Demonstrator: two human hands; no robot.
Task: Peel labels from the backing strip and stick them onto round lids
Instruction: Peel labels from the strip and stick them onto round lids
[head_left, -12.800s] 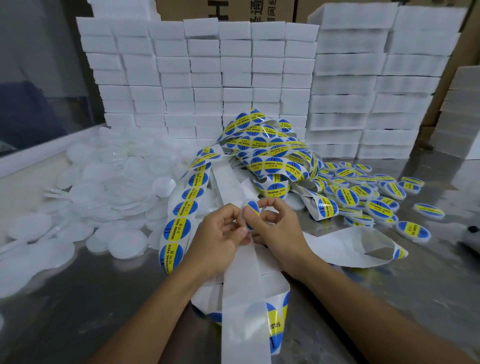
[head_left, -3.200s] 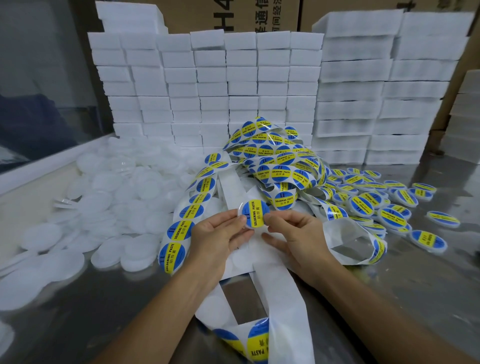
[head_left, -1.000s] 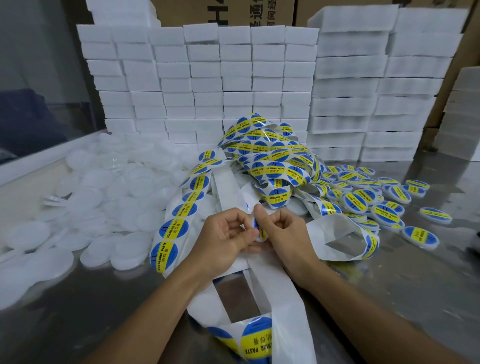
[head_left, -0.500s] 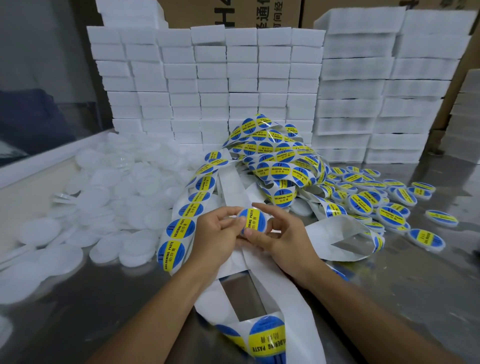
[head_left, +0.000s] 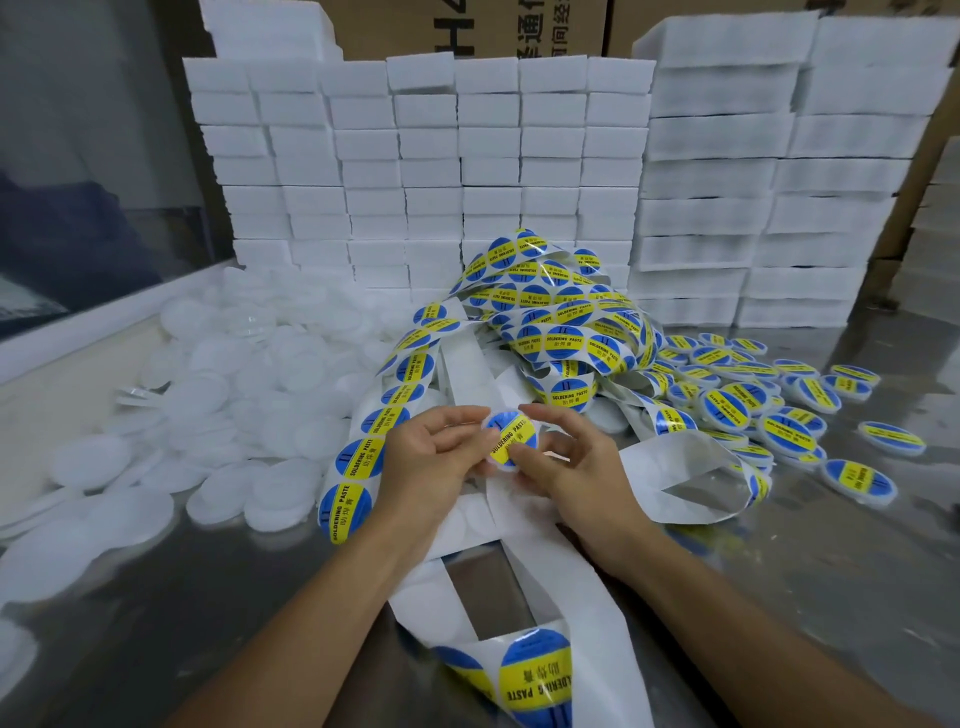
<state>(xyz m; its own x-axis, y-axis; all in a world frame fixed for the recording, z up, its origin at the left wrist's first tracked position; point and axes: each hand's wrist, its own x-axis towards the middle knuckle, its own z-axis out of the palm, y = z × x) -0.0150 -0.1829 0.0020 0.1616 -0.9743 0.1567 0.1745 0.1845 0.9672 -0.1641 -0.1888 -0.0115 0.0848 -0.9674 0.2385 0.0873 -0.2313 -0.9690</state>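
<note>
Both of my hands hold one round clear lid (head_left: 510, 439) that carries a blue and yellow "SOLDERING PASTE" label, face up, at the middle of the view. My left hand (head_left: 426, 462) grips its left edge. My right hand (head_left: 569, 467) holds the right edge, its thumb pressing on the label. A long white backing strip (head_left: 561, 566) runs under my wrists toward me, partly stripped, with labels at its near end (head_left: 535, 675). A tangled heap of labelled strip (head_left: 550, 322) lies just behind my hands.
Plain white lids (head_left: 218, 395) are piled at the left on the metal table (head_left: 156, 613). Several labelled lids (head_left: 769, 405) lie at the right. Stacks of white foam blocks (head_left: 467, 166) and cardboard boxes wall off the back.
The lid was held edge-on between my fingers a second ago. It has since turned face up, and my right thumb now presses on its label.
</note>
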